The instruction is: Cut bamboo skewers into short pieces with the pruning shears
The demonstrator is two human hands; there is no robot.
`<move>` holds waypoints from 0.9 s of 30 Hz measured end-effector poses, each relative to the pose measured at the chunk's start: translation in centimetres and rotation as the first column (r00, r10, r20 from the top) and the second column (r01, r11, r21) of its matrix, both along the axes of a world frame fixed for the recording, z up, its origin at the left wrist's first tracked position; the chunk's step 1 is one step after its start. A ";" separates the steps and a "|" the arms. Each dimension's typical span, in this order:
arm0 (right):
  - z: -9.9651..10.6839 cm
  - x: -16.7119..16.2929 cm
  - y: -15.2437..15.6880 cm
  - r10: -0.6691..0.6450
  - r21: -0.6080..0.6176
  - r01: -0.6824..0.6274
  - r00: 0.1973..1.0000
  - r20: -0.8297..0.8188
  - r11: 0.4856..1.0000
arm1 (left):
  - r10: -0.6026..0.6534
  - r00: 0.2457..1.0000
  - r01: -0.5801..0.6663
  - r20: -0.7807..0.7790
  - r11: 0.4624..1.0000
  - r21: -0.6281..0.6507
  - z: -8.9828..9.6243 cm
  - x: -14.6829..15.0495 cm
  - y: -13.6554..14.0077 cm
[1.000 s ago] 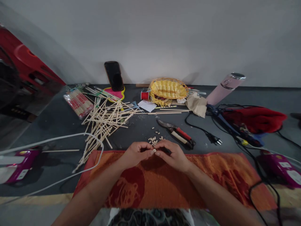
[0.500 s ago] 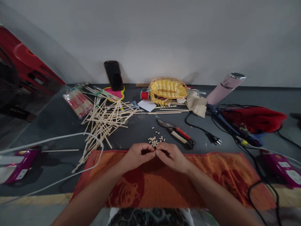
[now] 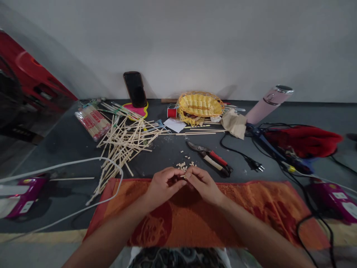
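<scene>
My left hand (image 3: pixel 163 188) and my right hand (image 3: pixel 203 186) meet at the fingertips above the edge of an orange-red towel (image 3: pixel 195 223). Both are closed in a pinch, and a short wooden stick piece (image 3: pixel 183 176) shows pale between them. Fingers hide part of it. Just beyond lies a small pile of cut wooden stick pieces (image 3: pixel 182 166), partly covered by my hands. Pruning shears (image 3: pixel 209 158) with red and white handles rest to the right of the pile, touched by neither hand.
Loose wooden sticks (image 3: pixel 125 145) spread at the left, beside a wrapped stick bundle (image 3: pixel 93 122). Behind stand a phone (image 3: pixel 135 89), red thread spool (image 3: pixel 171 112), yellow basket (image 3: pixel 200 104) and pink flask (image 3: pixel 269 104). A black plug cord (image 3: pixel 240 153) and white cable (image 3: pixel 111 160) cross the table.
My fingertips have shifted slightly, and the short wooden stick piece now shows between them. My right hand's fingers have tilted a little upward. The things on the table lie as before.
</scene>
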State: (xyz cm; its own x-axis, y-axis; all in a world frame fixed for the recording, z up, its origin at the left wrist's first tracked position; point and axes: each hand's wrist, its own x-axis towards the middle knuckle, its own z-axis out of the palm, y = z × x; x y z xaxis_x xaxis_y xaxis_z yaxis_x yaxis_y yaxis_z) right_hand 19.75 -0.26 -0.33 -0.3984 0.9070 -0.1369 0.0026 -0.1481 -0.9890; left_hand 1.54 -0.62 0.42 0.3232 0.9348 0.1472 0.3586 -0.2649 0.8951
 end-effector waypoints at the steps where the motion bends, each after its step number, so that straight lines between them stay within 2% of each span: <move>1: -0.1 0.0 0.0 -0.001 0.008 0.001 1.000 0.005 1.000 | 0.009 1.000 -0.009 -0.006 1.000 0.009 -0.1 0.0 0.0; 5: -0.3 0.0 0.0 0.011 0.030 -0.011 1.000 0.005 0.999 | 0.043 0.999 -0.043 -0.023 0.999 0.017 -0.2 0.1 -0.1; 18: -0.1 0.1 0.0 0.040 0.072 -0.042 0.999 0.030 0.996 | 0.021 0.997 -0.016 -0.073 0.998 0.064 -0.5 -0.1 0.0; 27: -0.1 0.3 -0.1 0.100 0.015 -0.099 0.994 -0.042 0.995 | 0.028 0.999 -0.027 -0.026 0.999 0.044 -0.1 -0.2 0.0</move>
State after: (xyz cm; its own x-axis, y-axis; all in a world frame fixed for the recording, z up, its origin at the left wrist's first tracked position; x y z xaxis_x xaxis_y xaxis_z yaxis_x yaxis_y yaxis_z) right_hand 20.02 -0.34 -0.40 -0.4920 0.8641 -0.1065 -0.0255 -0.1366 -0.9903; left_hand 1.31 -0.60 0.28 0.3021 0.9362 0.1794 0.3897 -0.2931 0.8731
